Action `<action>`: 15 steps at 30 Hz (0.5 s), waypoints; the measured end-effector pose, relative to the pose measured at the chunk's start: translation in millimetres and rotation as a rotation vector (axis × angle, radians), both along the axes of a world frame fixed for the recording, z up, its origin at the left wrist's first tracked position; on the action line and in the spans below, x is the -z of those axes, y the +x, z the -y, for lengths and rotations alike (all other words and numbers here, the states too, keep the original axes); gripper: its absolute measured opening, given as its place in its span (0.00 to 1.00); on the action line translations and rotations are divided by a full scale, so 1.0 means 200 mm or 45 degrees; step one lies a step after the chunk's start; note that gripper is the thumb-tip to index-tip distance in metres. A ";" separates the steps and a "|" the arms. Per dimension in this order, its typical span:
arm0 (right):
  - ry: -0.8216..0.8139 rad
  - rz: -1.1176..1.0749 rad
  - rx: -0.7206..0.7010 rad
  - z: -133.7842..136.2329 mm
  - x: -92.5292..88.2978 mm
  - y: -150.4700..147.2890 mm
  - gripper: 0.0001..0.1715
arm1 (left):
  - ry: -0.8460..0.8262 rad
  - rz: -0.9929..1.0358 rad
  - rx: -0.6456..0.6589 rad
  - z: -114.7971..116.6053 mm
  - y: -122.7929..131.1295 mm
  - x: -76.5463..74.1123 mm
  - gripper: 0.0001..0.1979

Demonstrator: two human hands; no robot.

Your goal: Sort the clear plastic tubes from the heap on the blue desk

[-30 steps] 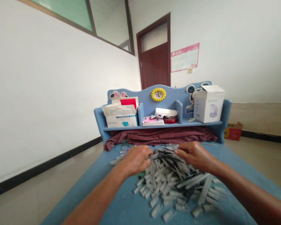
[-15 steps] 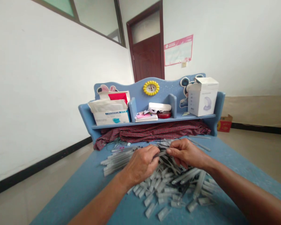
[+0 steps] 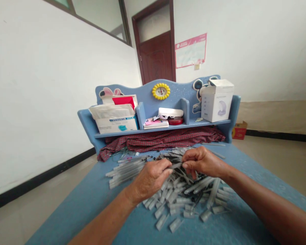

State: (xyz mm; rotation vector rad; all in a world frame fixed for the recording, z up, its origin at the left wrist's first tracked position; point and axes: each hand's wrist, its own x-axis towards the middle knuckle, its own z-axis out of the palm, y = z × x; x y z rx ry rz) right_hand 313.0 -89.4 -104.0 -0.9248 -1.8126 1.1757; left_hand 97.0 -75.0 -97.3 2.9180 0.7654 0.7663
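Observation:
A heap of clear plastic tubes, short caps and thin black refills (image 3: 183,195) lies in the middle of the blue desk (image 3: 97,200). My left hand (image 3: 150,178) and my right hand (image 3: 202,161) hover just over the heap, fingertips almost meeting. Both are closed in a pinch on one clear pen part (image 3: 177,165) stretched between them. A row of assembled clear tubes (image 3: 126,168) lies to the left of my left hand.
At the desk's far end stands a blue shelf (image 3: 168,131) with a mask box (image 3: 116,122), booklets, a red tin, a yellow clock (image 3: 161,91) and a white carton (image 3: 215,102). Red plaid cloth (image 3: 168,140) lies under it. A brown door is behind.
The camera has tilted down and the row of tubes at left has come into view. My hands have drawn closer together above the heap, pinching one part between them.

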 end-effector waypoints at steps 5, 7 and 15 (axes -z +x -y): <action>0.072 0.060 0.036 0.01 0.01 0.01 0.09 | 0.055 -0.035 0.010 0.00 0.00 0.02 0.07; 0.100 0.091 0.049 0.01 0.01 0.01 0.08 | 0.069 -0.049 0.007 0.01 0.01 0.02 0.08; 0.073 0.174 0.008 0.01 0.02 0.03 0.18 | 0.126 -0.039 0.008 0.02 0.02 0.03 0.07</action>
